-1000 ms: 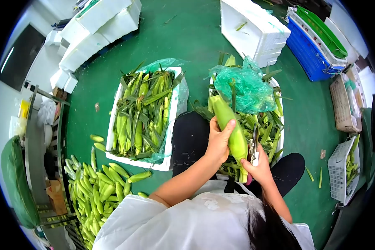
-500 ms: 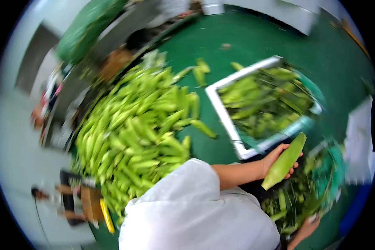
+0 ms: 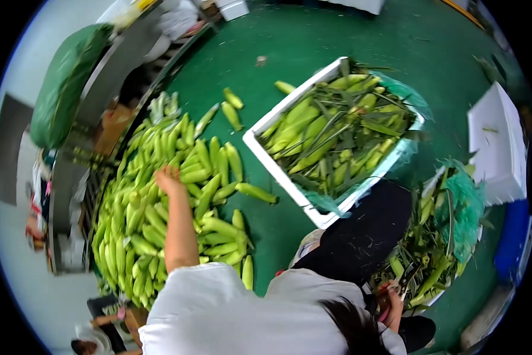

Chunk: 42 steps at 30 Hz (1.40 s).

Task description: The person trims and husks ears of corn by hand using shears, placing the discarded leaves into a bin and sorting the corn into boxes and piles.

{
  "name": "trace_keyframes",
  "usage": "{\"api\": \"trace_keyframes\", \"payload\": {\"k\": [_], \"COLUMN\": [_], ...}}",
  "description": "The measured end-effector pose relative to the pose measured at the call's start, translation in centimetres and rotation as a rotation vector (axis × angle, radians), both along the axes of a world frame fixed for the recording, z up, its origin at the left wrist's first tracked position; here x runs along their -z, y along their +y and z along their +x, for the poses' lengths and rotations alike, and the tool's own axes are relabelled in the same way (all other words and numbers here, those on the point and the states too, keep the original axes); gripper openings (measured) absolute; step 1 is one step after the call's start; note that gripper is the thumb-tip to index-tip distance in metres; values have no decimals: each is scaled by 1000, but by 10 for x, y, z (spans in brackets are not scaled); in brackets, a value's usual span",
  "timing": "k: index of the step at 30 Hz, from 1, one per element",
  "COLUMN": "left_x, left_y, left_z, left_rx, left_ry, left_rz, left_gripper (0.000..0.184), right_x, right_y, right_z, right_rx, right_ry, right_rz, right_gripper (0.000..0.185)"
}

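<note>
My left hand (image 3: 169, 177) reaches over the large pile of trimmed green corn cobs (image 3: 153, 228) at the left, with its fingers a little apart and no cob visible in it. Low at the right, my right hand (image 3: 393, 303) is closed around the clippers (image 3: 402, 286), which are partly hidden. It is beside a box of corn and loose leaves (image 3: 425, 269), with crumpled green plastic (image 3: 462, 207) on top. A white foam box (image 3: 259, 142) of leafy corn cobs stands between the pile and that box.
Loose cobs (image 3: 231, 115) lie on the green floor. A metal rack (image 3: 94, 97) carries a big green wrapped bundle (image 3: 68, 86). An empty white foam box (image 3: 496, 145) and a blue crate (image 3: 511, 239) are at the right. Another person (image 3: 94, 337) is at lower left.
The view has turned left toward the pile. My left hand has moved from above the boxes to the pile, and the cob it held has left it. My right hand stays near the leafy box.
</note>
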<state>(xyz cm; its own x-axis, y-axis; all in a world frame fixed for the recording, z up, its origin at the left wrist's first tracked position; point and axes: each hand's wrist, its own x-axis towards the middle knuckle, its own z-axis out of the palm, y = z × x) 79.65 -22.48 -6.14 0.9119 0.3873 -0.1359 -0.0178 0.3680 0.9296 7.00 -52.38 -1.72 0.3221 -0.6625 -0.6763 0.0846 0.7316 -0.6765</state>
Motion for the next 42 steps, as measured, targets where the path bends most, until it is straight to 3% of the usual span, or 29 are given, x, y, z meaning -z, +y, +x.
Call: {"api": "trace_keyframes", "payload": {"k": [1,2,3,4,5,6,7,8,9,10,12,14,16,18,20,22,24,26,28,31,33,34,36,38,39,42], "left_x": [25,14,15,30,56,30,50,60,59,56,68,70,53,-62,-98,-110,-135,-100,-112,-116,-137,-143,-147,-141,-135,-127], "left_y": [-57,-140,-200,-256,-303,-337,-362,-375,-375,-376,-378,-379,-375,-365,-350,-342,-353,-358,-374,-394,-405,-408,-414,-421,-425,-433], "left_z": [-6,-43,-75,-92,-99,-137,-162,-188,-208,-223,-220,-207,-202,-253,-292,-337,-414,-458,-490,-531,-551,-559,-573,-576,-577,-578], "left_rx": [239,341,646,850,980,1002,1107,1080,1002,916,882,1024,1142,1578,1730,1971,2114,2264,2461,2509,2590,2622,2776,2929,2974,2978], "left_ry": [-176,-155,-288,-341,-454,-560,-511,-695,-726,-764,-731,-647,-713,-83,141,565,685,797,614,-261,-489,-556,-504,-355,-299,-455], "left_rz": [155,281,331,384,602,1035,1009,1415,1453,1494,1559,1496,1192,592,83,-439,-653,-637,-12,504,764,869,944,931,888,858], "left_gripper": [31,25,23,25,27,28,30,37,44,53,67,57,71,77,76,73,73,79,73,70,68,67,69,71,76,80], "right_x": [-4,-4,-1,38,79,119,104,82,64,32,24,6,-14,-50,-57,-56,-56,-72,-77,-82,-72,-65,-63,-46,-46,-55], "right_y": [9,18,23,34,45,56,55,51,46,47,54,49,39,29,22,8,-9,-24,-34,-45,-47,-44,-44,-38,-37,-33], "right_z": [2,-1,-5,-34,-65,-97,-84,-70,-64,-43,-32,-22,-24,-22,-28,-34,-36,-36,-45,-66,-81,-87,-108,-107,-112,-127], "right_rx": [54,110,129,164,203,245,255,257,190,282,387,417,363,337,284,129,-43,-124,-162,-185,-182,-121,-163,-36,-48,-43], "right_ry": [29,-35,-71,-62,-52,-42,-224,-404,-326,-244,-219,-127,-101,-48,1,6,23,19,46,139,203,207,154,159,125,-77], "right_rz": [37,40,54,122,189,255,190,121,77,98,31,-16,-89,-131,-215,-316,-437,-538,-577,-587,-583,-636,-526,-660,-574,-254], "right_gripper": [46,50,50,51,52,54,53,53,52,47,45,44,46,53,59,69,77,80,82,88,94,86,74,54,45,20]}}
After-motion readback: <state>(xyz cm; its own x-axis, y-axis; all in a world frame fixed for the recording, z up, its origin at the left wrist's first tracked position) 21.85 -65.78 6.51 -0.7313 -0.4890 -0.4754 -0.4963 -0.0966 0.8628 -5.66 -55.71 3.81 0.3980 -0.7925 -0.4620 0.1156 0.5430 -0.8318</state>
